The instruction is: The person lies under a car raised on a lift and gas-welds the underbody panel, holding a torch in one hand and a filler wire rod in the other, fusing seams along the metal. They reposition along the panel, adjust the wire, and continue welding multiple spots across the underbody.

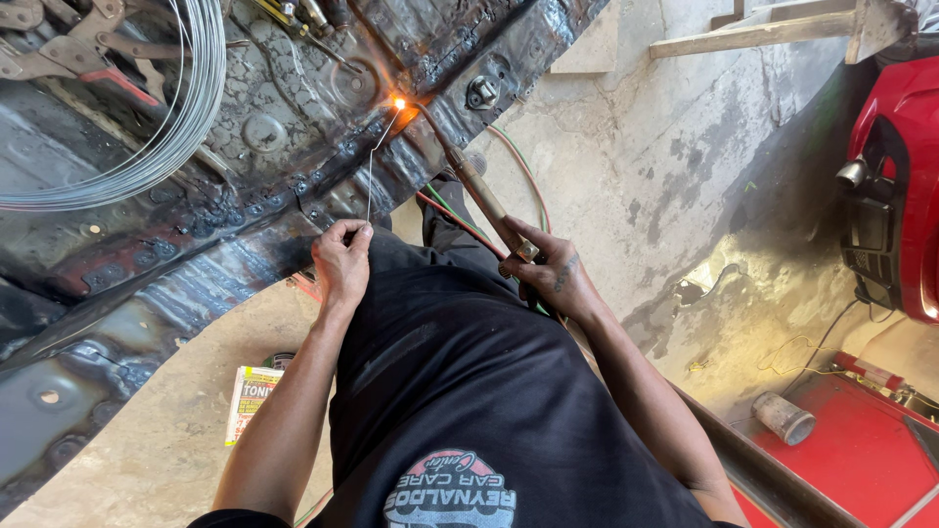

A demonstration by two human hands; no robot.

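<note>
At centre frame, the left hand (342,262) pinches the lower end of a thin wire rod (371,176) between thumb and closed fingers (354,235); the rod rises almost straight up, then bends toward a bright orange flame point (399,104) in the upper middle of the frame. Right of centre, the right hand (555,274) is wrapped shut around the handle of a torch (479,191), whose long brass-coloured body slants up and to the left so that its thin tip meets the same glowing spot. Red and green hoses (523,176) trail from the torch handle down behind the hand.

The flame sits on a dark, scorched sheet-metal panel (264,137) that fills the upper left of the frame, stamped with round bosses and carrying a bolt (482,93) just right of the flame. A coil of bare steel wire (186,108) lies on the panel at the upper left, with locking pliers (59,44) beside it at the top left corner.

Below the hands, the person's black shirt (469,411) covers the lower middle. A small printed box (249,401) lies on the concrete floor (685,196) at lower left. At the right edge stand a red machine (905,186) and, lower down, a short grey cylinder (782,418) on a red surface (851,460).
</note>
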